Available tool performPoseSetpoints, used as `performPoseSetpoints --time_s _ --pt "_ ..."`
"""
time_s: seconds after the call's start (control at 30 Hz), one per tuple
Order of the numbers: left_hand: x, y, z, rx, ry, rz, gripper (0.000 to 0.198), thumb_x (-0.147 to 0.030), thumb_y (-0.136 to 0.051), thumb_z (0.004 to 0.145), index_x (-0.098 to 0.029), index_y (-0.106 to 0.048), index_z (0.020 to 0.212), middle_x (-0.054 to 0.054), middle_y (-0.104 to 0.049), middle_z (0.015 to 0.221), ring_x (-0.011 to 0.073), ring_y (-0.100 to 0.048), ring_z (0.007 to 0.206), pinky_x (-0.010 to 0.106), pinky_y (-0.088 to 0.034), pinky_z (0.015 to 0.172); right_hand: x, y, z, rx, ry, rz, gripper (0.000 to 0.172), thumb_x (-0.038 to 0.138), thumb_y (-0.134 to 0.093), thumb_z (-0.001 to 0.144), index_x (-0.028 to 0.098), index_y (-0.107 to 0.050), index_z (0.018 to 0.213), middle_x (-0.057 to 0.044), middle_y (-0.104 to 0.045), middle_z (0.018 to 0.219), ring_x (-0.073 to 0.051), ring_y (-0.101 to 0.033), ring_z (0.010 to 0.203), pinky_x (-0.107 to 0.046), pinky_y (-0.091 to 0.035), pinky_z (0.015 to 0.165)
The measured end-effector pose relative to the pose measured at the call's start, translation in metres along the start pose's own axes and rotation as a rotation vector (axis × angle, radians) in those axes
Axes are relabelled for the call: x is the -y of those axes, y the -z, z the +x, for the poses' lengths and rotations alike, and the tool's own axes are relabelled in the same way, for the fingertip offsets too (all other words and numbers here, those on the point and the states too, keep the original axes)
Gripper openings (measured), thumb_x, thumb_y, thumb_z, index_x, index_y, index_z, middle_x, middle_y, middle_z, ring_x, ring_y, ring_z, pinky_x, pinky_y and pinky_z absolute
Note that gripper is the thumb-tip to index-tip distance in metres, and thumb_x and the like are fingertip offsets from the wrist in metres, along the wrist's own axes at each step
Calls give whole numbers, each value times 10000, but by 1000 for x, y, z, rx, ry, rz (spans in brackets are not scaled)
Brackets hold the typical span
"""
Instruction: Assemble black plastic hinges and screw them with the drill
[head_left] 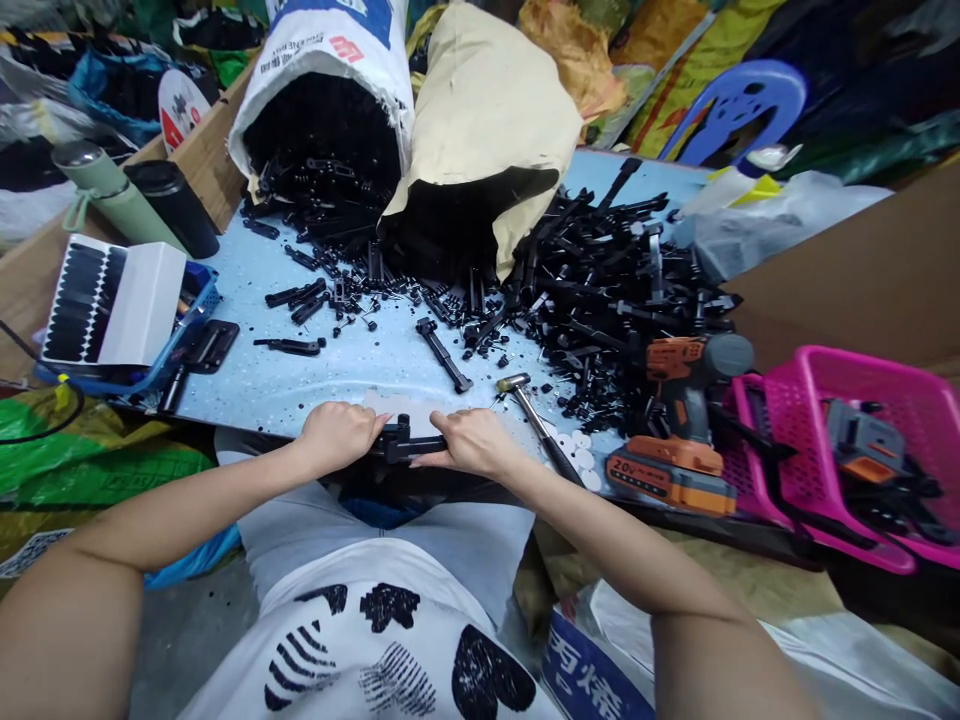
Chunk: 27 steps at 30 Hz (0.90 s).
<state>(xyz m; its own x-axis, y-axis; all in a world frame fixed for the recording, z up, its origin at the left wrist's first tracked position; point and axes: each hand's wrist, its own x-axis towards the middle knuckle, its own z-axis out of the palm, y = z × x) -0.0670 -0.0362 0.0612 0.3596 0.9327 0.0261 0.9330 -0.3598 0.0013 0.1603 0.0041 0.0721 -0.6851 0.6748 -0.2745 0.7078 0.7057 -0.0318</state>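
Both hands meet at the front edge of the blue table (pixel 277 400), around a black plastic part (pixel 405 443). My left hand (pixel 341 433) is closed on the part's left end. On its right end, my right hand (pixel 472 440) pinches with thumb and fingers. Behind the hands lies a pale flat plate (pixel 420 408), partly covered. A similar black part (pixel 444 356) rests on the table just beyond. To the right of my right hand is a hammer (pixel 541 425) with a black handle.
Two open sacks, one white (pixel 330 60) and one beige (pixel 487 100), stand behind spilled black parts (pixel 600 290). At right are an orange cordless drill (pixel 679 430) and a pink basket (pixel 814 420). A blue tray (pixel 161 375) and green bottle (pixel 120 200) sit left.
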Motion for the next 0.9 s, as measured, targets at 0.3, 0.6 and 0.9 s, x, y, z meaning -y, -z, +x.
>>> performPoseSetpoints --time_s 0.3,0.6,0.9 --pt "19 -28 22 -166 91 0 595 -473 -273 958 -78 -651 722 161 -639 647 210 -607 624 261 -345 520 -29 -26 -16 -512 -199 67 599 583 -321 910 134 -455 1283 -174 -573 1151 -273 -521 1019 -356 -361 829" --pt "11 -81 27 -221 -146 -58 370 -274 -319 956 -79 -598 1100 174 -634 960 252 -573 933 361 -418 791 -78 -89 -87 -226 -929 196 378 373 -276 960 136 -569 926 -132 -615 823 -228 -567 738 -296 -328 606" --pt "10 -81 13 -199 -120 -20 449 -84 -341 874 -120 -485 1298 184 -583 1171 291 -499 1107 504 -306 936 15 4 -62 -503 -474 484 384 439 -213 975 205 -488 844 -4 -519 528 -157 -444 409 -265 -254 470"
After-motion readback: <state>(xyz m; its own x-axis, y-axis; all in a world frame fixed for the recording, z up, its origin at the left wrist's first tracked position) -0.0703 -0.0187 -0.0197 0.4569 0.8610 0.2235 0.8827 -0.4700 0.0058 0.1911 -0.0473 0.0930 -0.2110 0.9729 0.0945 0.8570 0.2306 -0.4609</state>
